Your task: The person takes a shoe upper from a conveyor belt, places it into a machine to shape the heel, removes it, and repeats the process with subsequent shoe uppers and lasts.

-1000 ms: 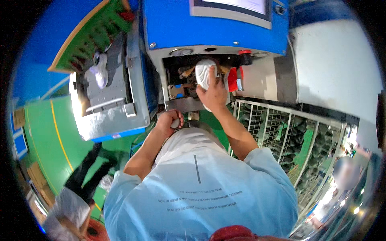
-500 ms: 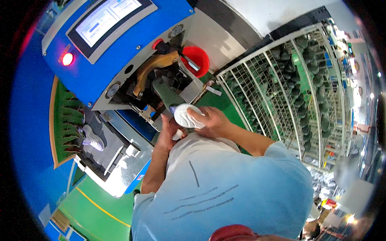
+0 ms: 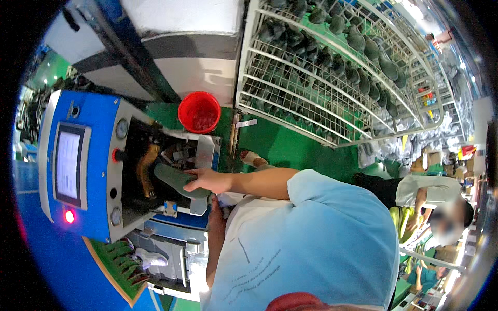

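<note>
My right hand (image 3: 205,180) reaches into the open bay of a blue machine (image 3: 98,155) and is closed on a dark green shoe last (image 3: 174,179) lying across the bay. My left hand (image 3: 215,208) sits just below it at the machine's front edge, beside a small white piece (image 3: 230,198). The fingers of that hand are mostly hidden, so its grip cannot be told. A brown curved arm (image 3: 147,168) stands inside the bay behind the last.
A red bucket (image 3: 199,111) stands on the green floor beside the machine. A tall white wire rack (image 3: 332,78) holds several dark lasts. A white shoe (image 3: 148,256) lies on a green pegged tray. A co-worker (image 3: 441,207) sits at the right.
The view has swung round, putting the machine at the left. My right hand held a white shoe upper before; it now grips the dark green last in the bay.
</note>
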A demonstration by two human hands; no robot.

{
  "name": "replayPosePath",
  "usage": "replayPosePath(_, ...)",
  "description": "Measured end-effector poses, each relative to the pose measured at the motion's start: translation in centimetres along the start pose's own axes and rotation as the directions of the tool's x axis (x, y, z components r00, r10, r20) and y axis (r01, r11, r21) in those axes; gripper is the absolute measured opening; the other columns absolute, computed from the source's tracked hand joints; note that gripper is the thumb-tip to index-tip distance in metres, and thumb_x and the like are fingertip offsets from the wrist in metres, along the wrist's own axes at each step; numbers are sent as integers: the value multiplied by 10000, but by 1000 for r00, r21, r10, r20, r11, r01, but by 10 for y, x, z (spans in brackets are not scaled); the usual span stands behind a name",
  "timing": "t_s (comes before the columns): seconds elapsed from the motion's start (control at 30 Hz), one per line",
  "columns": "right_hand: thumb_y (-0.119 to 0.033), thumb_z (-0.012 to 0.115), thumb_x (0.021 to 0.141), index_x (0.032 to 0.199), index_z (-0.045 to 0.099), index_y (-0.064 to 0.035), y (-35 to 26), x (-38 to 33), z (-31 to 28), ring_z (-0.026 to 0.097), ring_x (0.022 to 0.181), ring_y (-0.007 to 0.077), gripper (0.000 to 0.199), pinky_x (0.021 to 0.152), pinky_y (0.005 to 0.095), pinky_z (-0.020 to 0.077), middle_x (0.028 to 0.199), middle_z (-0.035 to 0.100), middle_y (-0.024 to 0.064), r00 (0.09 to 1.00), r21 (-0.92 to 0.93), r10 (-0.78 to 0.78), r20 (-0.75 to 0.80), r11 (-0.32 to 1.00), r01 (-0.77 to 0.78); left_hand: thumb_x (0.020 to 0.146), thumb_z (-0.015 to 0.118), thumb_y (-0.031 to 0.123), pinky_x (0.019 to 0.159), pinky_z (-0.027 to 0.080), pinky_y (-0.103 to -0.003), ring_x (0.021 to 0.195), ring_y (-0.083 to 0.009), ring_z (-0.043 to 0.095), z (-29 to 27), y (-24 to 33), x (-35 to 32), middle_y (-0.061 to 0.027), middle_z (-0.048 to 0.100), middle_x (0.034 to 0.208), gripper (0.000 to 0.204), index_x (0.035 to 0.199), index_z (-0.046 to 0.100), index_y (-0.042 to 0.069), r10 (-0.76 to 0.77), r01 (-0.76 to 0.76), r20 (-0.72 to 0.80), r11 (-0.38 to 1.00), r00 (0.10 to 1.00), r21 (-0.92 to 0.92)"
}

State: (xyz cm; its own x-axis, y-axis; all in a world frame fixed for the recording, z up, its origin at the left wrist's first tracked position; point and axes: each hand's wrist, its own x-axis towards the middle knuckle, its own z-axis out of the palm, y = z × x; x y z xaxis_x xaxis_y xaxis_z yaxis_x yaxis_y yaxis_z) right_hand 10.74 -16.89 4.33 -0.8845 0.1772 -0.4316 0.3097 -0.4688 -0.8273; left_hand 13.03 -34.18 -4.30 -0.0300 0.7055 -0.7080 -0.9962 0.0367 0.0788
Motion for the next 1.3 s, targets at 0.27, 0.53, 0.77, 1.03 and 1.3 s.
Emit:
replayPosePath(0.27, -139, 641, 935, 1336, 548, 32, -84, -149, -265, 695, 1003, 312, 446, 822, 408, 623, 1201, 664, 201, 935, 522, -52, -351, 818, 242, 1007, 517, 591, 795, 566, -402, 996, -260, 659, 139, 25, 93, -132, 657, 1189, 656, 1345, 566, 31, 245, -88, -188, 798, 951, 596)
replayPosePath(0.53, -370, 641, 915, 1225, 574, 19, -102, -225, -500, 666, 732, 212, 502, 611, 325, 605, 1047, 657, 203, 772, 813, -345, -534, 42, 581, 1004, 521, 587, 726, 492, -327, 812, -190, 636, 284, 92, 212, -75, 688, 934, 656, 1151, 689, -30, 661, -371, -107, 539, 743, 756)
replayPosePath(0.77, -630, 477, 993, 1518, 321, 23, -146, -167, -580, 611, 717, 191, 853, 529, 321, 542, 981, 574, 141, 746, 848, -410, -525, -181, 497, 987, 526, 581, 998, 475, -471, 1169, -405, 630, 243, 226, 266, -239, 692, 1210, 627, 1108, 724, -1, 883, 96, 385, -422, 269, 901)
replayPosePath(1.03, -452, 417, 1076, 1212, 474, -24, -131, -173, -663, 520, 818, 260, 453, 666, 405, 468, 1017, 506, 141, 835, 843, -198, -513, -298, 447, 959, 618, 534, 870, 537, -388, 957, -300, 707, 233, 73, 146, -149, 752, 1043, 475, 1043, 773, 94, 703, -319, 146, 121, 696, 940)
replayPosePath(1.3, -268, 507, 1070, 1415, 441, 79, -145, -48, -471, 534, 734, 172, 494, 611, 356, 470, 933, 613, 94, 826, 357, -34, -563, 891, 280, 924, 703, 355, 944, 546, -380, 1036, -244, 692, 92, -30, -56, -152, 727, 1105, 498, 1225, 684, -40, 670, -626, -358, 740, 651, 247)
